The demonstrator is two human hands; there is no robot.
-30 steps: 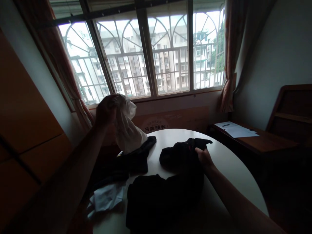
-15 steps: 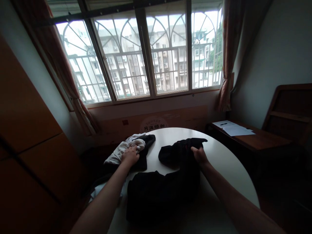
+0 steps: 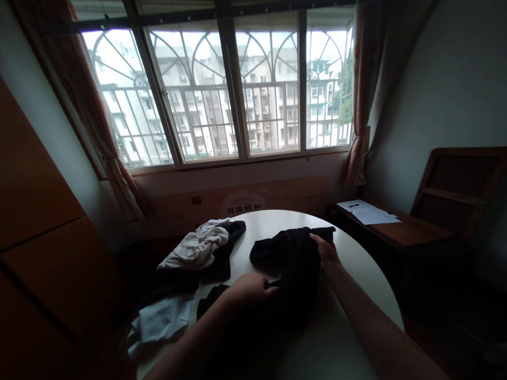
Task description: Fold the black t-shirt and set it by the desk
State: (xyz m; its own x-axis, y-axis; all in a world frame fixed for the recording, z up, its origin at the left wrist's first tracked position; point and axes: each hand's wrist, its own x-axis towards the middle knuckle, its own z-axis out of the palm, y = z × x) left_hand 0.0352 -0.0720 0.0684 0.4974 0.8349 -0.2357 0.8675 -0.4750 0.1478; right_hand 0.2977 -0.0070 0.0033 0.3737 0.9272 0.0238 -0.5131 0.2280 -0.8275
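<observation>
A black garment (image 3: 295, 285) lies bunched and partly spread over the near part of the round white table (image 3: 360, 295). At its upper right edge, my right hand (image 3: 325, 250) is closed, pinching the cloth. My left hand (image 3: 253, 289) is over the garment's left part, fingers curled down into the dark fabric with the thumb showing; the fingertips are hidden. Dark cloth and shadow blend together, so the kind of garment cannot be made out.
Left on the table is a crumpled pale garment (image 3: 196, 245) on dark clothing (image 3: 222, 264). White cloth (image 3: 162, 319) lies at the left edge. Papers (image 3: 368, 212) rest on a wooden bench (image 3: 420, 232) at right. Beyond stands a barred window (image 3: 237, 105) with curtains.
My left hand has let go of the pale garment and moved right and nearer onto the black garment. My right hand keeps its hold. The view has shifted slightly.
</observation>
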